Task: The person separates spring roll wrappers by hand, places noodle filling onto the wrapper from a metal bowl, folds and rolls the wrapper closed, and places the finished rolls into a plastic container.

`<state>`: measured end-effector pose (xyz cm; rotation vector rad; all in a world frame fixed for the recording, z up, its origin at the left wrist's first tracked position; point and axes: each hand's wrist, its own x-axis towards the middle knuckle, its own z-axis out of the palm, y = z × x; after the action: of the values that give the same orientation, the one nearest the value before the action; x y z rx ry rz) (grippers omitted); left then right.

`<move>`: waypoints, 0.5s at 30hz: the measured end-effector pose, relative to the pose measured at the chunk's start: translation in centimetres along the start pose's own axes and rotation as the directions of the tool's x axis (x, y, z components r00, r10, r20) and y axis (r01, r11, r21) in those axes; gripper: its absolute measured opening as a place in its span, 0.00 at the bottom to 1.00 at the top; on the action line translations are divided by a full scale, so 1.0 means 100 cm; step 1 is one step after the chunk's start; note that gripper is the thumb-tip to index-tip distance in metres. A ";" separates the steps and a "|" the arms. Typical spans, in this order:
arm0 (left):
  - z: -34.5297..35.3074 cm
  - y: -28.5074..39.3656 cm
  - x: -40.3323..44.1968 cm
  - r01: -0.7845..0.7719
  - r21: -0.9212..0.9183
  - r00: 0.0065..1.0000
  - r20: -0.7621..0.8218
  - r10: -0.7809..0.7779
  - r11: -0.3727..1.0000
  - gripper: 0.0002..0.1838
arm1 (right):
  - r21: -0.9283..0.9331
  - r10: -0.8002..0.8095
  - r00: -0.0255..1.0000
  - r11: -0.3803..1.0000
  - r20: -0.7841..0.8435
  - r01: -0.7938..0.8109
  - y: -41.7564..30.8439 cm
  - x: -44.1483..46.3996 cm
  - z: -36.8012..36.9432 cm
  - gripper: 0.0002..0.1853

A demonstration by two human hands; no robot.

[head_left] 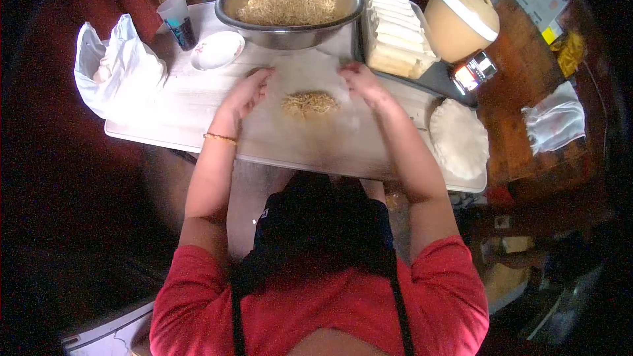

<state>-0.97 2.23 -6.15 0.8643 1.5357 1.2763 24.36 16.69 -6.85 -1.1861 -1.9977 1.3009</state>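
A thin pale wrapper sheet [306, 69] lies on the light table, with a small heap of shredded filling [311, 103] on its nearer part. At the sheet's left edge is my left hand [254, 90], its fingers closed in a pinch on that edge. My right hand [361, 82] pinches the opposite edge, on the right. Both hands are slightly farther from me than the filling. Behind the sheet stands a large metal bowl [290, 36] full of the same shredded filling [287, 4].
A container of stacked white rolls [395, 33] rests on a dark tray, beside a tan lidded pot [463, 20] and a phone [473, 71]. A round stack of wrappers [459, 137] lies right. Plastic bag [119, 72], cup [177, 23] and plate [217, 50] stand left.
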 end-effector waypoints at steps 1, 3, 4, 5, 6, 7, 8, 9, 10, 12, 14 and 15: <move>-0.006 -0.006 0.002 0.024 -0.094 0.995 0.094 -0.015 0.995 0.19 | 0.063 0.033 0.999 0.998 -0.030 -0.031 -0.012 -0.015 0.001 0.23; -0.013 -0.012 0.002 0.052 -0.185 0.982 0.188 -0.017 0.981 0.20 | 0.127 0.064 0.996 0.990 -0.058 -0.056 -0.015 -0.023 -0.001 0.25; -0.016 -0.016 -0.003 0.083 -0.202 0.971 0.235 -0.034 0.976 0.20 | 0.178 0.086 0.996 0.980 -0.002 -0.084 -0.007 -0.023 -0.005 0.25; -0.017 -0.021 -0.008 0.116 -0.217 0.958 0.281 -0.052 0.969 0.21 | 0.228 0.106 0.993 0.967 0.058 -0.117 0.000 -0.024 -0.007 0.26; -0.016 -0.026 -0.012 0.119 -0.217 0.959 0.280 -0.055 0.969 0.21 | 0.229 0.108 0.992 0.966 0.062 -0.119 -0.003 -0.031 -0.007 0.26; -0.015 -0.030 -0.016 0.124 -0.067 0.982 0.154 -0.113 0.990 0.22 | 0.219 0.141 0.988 0.964 0.066 -0.152 -0.012 -0.041 -0.009 0.24; -0.013 -0.033 -0.019 0.145 0.084 0.989 0.019 -0.147 0.986 0.23 | 0.209 0.172 0.983 0.961 0.069 -0.183 -0.016 -0.047 -0.010 0.22; -0.008 -0.027 -0.029 0.145 0.085 0.989 0.020 -0.147 0.986 0.23 | 0.210 0.173 0.983 0.960 0.069 -0.184 -0.013 -0.045 -0.013 0.22; -0.002 -0.014 -0.042 0.098 0.154 0.995 -0.015 -0.097 0.983 0.24 | 0.205 0.177 0.971 0.956 0.160 -0.208 -0.007 -0.042 -0.016 0.22; 0.002 -0.007 -0.047 0.052 0.222 0.998 -0.046 -0.043 0.974 0.25 | 0.196 0.179 0.952 0.953 0.249 -0.231 0.000 -0.039 -0.016 0.22; 0.000 -0.007 -0.042 -0.059 0.260 0.998 0.048 0.048 0.964 0.24 | 0.267 0.100 0.962 0.949 0.255 -0.170 0.000 -0.036 -0.009 0.15; 0.000 -0.007 -0.039 -0.063 0.257 0.998 0.044 0.053 0.964 0.24 | 0.263 0.096 0.962 0.951 0.256 -0.165 -0.003 -0.036 -0.006 0.15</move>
<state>0.34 -1.49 -6.00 1.0998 1.6818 1.1084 26.55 13.83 -6.07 -1.0816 -1.8335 1.8058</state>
